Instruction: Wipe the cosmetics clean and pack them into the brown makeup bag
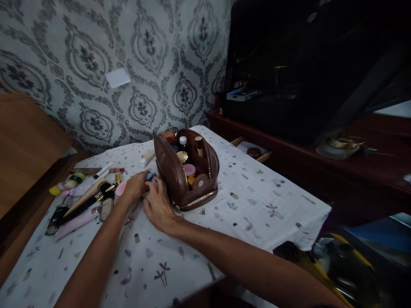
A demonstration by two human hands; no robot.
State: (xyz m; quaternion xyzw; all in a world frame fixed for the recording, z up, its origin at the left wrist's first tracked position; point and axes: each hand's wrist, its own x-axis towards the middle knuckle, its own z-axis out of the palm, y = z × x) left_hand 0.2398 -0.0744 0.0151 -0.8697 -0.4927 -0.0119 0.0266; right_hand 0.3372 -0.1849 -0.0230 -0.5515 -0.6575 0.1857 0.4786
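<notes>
My left hand is closed, its fingertips at a small blue-topped item whose kind I cannot make out. My right hand meets it from the other side with bent fingers, which also grip that item; the lower part is hidden between the hands. Just right of them stands a brown toiletry bag, unzipped and upright. Inside show a white-capped bottle, a gold-coloured round item, a pink oval item and a dark tube with a shiny cap.
Left of my hands lie several cosmetics, among them a pink tube, a black brush-like handle and a white pen-shaped item. A pale tube rests behind them. The patterned tablecloth ends beside a dark red cabinet.
</notes>
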